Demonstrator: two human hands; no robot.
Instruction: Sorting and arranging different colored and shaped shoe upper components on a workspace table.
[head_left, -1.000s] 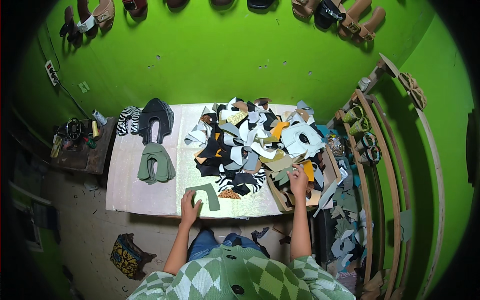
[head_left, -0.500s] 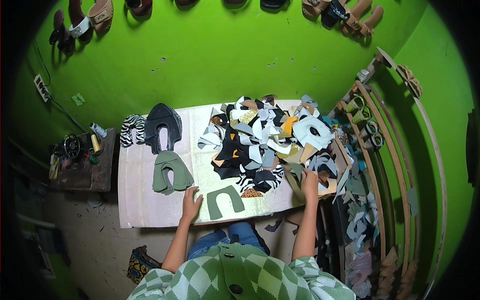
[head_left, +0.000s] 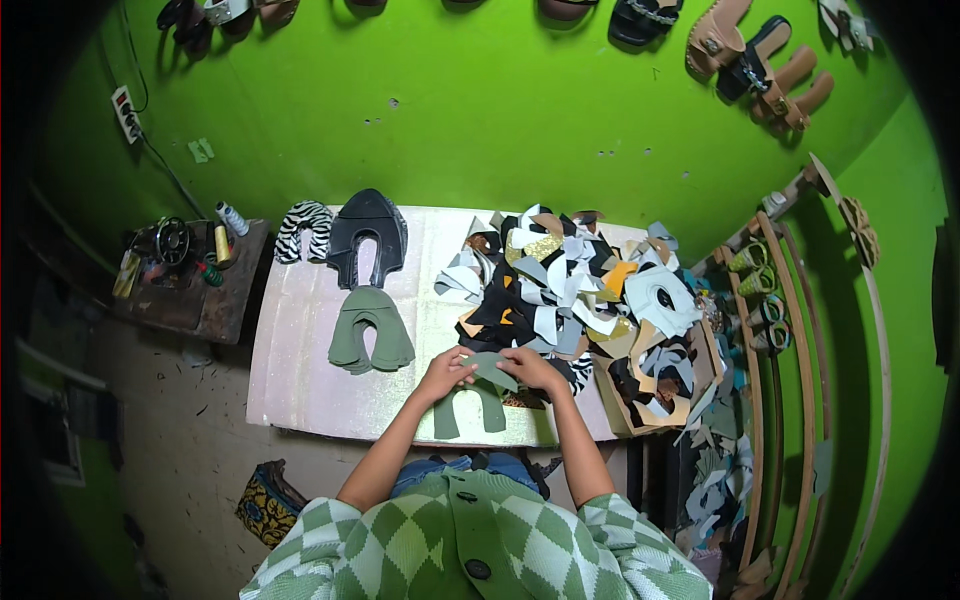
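Observation:
My left hand (head_left: 447,374) and my right hand (head_left: 533,370) are close together over the front middle of the table, closed on opposite ends of a small curved green piece (head_left: 491,369) of sheet material. Just below them, a larger green U-shaped piece (head_left: 493,413) lies flat on the table, its top partly covered by the held piece. To the left is a stack of similar green U-shaped pieces (head_left: 348,325). Behind that stack lies a black U-shaped form (head_left: 345,240), beside zebra-striped U-shaped pieces (head_left: 290,248).
A heap of mixed offcuts (head_left: 560,270) covers the table's right part. An open box of scraps (head_left: 612,378) stands at the right end. A wooden rack (head_left: 795,390) holding sandals is farther right. At left, a small dark table (head_left: 205,310) carries thread spools. Sandals (head_left: 645,22) hang on the green wall.
My right hand has come left from the scraps at the right with the curved green piece. My left hand has moved right and now grips its other end. The view has shifted.

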